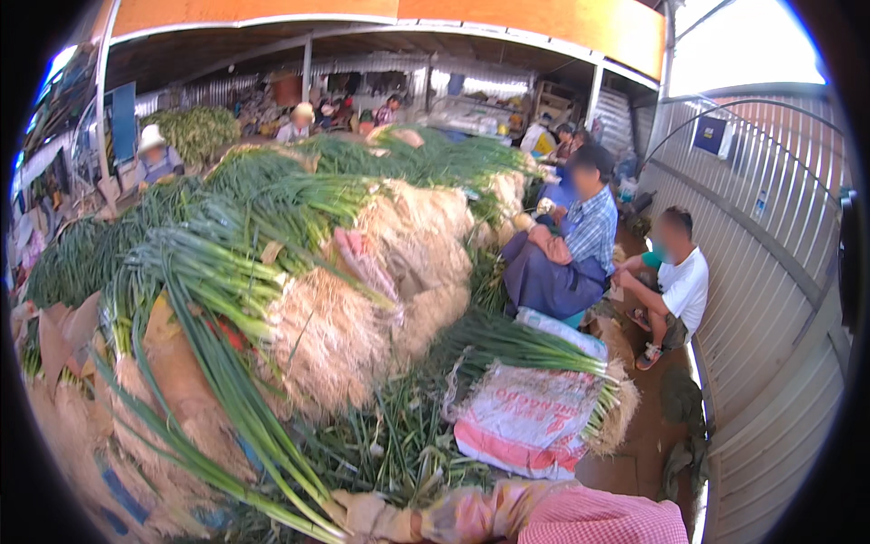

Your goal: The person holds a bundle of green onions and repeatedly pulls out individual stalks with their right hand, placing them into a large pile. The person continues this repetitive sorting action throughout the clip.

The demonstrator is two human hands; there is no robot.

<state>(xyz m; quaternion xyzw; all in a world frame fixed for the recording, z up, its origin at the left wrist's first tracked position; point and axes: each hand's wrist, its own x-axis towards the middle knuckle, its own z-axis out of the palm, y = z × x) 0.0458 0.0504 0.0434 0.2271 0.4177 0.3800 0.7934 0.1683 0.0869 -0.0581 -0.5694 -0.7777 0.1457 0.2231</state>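
Observation:
At the bottom edge, my right hand [374,517], in a pale, soiled glove, grips several long green onions [265,435] near their lower ends. Their green leaves stretch up and left across the pile. A patterned sleeve [469,513] covers the forearm, with pink checked cloth [605,520] farther up. My left hand is out of view. Just beyond the glove lie loose, trimmed onion leaves [408,435]. Left of centre, a large heap of green onions [211,251] has its pale, bushy roots [326,340] facing my side.
A red-and-white woven sack [523,415] lies against a bundle of onions [544,347] on the right. Beyond it sit a person in a blue apron [564,258] and a person in a white shirt [673,285]. A corrugated metal wall [761,272] borders the right side.

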